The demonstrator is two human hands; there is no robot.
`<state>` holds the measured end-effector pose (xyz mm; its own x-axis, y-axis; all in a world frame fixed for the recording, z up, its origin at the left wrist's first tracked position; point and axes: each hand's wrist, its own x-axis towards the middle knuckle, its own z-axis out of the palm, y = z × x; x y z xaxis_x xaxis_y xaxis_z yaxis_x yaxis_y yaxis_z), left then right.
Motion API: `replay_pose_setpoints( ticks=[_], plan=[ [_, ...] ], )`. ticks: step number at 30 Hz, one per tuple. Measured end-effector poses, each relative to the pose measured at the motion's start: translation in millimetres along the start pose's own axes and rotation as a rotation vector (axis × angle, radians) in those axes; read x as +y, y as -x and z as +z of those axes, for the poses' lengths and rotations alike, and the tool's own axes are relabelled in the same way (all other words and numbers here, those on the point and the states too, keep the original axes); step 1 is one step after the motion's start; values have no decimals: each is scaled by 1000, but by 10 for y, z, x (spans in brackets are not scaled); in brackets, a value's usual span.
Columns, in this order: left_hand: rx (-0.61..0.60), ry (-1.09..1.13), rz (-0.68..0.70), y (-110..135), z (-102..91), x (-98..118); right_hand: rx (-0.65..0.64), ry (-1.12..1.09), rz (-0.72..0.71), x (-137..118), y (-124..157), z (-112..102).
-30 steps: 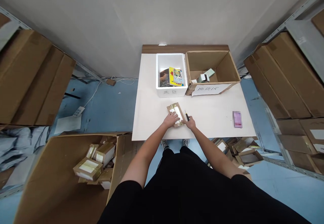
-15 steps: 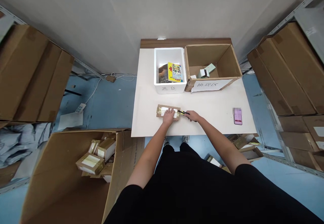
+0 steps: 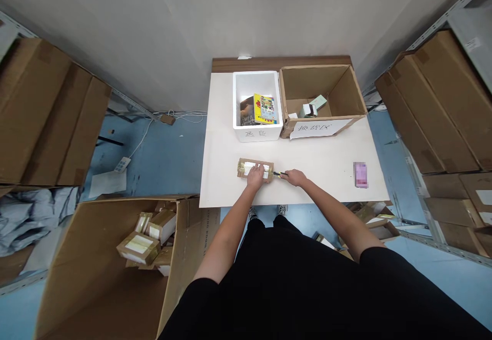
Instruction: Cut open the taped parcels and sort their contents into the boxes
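Observation:
A small brown cardboard box, bound with shiny tape and bearing a white label, lies on the white table. My left hand rests on top of it with the fingers spread, pressing on the label side. In my right hand is a black and yellow utility knife, gripped by its handle. Its tip points left at the box's right end; whether the blade touches the tape is too small to tell.
Behind are a white foam box with books and a labelled carton with small boxes. A phone lies at right. A large carton of taped parcels stands on the left floor. Shelves with cartons flank both sides.
My right hand and the knife have moved slightly down, and the knife now lies more level at the box's right end. My left hand stays on the box.

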<state>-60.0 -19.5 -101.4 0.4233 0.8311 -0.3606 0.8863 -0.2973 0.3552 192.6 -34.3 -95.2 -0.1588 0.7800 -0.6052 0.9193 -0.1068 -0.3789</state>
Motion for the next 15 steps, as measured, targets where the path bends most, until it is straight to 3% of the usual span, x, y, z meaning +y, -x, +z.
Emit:
replay_pose_setpoints(
  ticks=[5, 11, 15],
  plan=[
    [7, 1, 36, 37, -37, -41, -95, -66, 51, 24, 107, -37],
    [74, -34, 0, -132, -118, -193, 110, -133, 110, -38, 345, 35],
    [-9, -86, 19, -303, -125, -318, 137, -101, 27, -162, 390, 152]
  ],
)
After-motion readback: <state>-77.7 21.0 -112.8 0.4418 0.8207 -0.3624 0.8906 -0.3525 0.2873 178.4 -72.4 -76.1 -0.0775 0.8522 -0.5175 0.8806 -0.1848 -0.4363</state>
